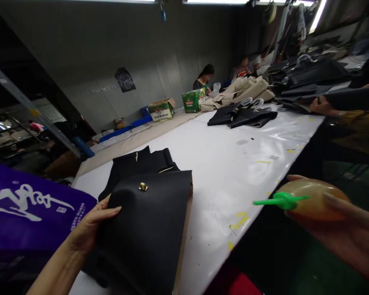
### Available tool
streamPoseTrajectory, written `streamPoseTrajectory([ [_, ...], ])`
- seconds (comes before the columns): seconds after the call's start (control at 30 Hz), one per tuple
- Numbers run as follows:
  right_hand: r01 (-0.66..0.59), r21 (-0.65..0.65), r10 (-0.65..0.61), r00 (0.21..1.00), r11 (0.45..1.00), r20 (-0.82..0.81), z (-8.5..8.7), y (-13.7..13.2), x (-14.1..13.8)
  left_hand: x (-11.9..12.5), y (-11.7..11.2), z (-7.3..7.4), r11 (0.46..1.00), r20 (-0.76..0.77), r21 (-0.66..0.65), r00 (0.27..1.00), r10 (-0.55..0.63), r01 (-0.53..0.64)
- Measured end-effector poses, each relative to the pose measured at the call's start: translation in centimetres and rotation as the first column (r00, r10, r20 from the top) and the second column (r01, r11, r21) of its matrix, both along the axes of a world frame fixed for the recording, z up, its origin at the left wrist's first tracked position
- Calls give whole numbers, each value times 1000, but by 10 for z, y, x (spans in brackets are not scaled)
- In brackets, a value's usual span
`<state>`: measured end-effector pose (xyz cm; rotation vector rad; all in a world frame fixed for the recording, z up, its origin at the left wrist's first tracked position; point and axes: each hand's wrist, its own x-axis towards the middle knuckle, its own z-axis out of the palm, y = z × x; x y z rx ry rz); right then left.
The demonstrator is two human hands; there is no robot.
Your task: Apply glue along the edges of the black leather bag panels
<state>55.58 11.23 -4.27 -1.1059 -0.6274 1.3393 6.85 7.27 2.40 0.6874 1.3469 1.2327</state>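
White worktable (221, 172): biggest thing here, spreads forward and between the two grips. Purple bag (24, 233) sits just left of the left grip.

Black panel (147, 229): in the left hand (92, 223), thumb on the upper face, remaining fingers hidden by the sheet. Grasp is closed on its left edge; panel stands tilted, pale edge facing the right grip. Folded black pieces (144, 162) lie just beyond the left grip, behind the panel.

Squeeze bottle (313, 196): wrapped by the right hand (344, 233), well apart from the panel. Amber stuff inside; contents can't be identified.

Green nozzle (284, 200): juts from the right grip toward the left one, tip touching nothing. Yellow scraps (241, 220) lie on the table between the grips.

Gold fitting (143, 187): smallest, on the panel's face, just ahead of the left thumb.

Handling, my judgement: pinch by the margin, thumb off the fitting; support the limp sheet so it doesn't crease; hold the bottle lightly, since a hard squeeze could drip; keep the tip clear of the smooth black face.
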Motion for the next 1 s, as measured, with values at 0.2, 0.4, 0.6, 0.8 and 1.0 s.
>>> streamPoseTrajectory([
  [0.2,-215,52,204,966,975,161,2,15,-82,-12,0,-16,994,41,13,994,104,-104],
  [0.4,-262,209,129,860,942,494,-34,54,-108,-17,5,-36,991,156,-32,979,133,-130],
  [0.6,-346,231,113,739,909,664,-44,84,-133,-20,14,-44,991,196,-63,972,127,-117],
  [0.8,-384,230,129,712,894,690,-63,103,-144,-21,21,-53,981,203,-100,962,182,-164],
  [1.0,-394,202,154,705,897,692,-77,111,-145,-21,27,-58,978,196,-128,962,190,-167],
])
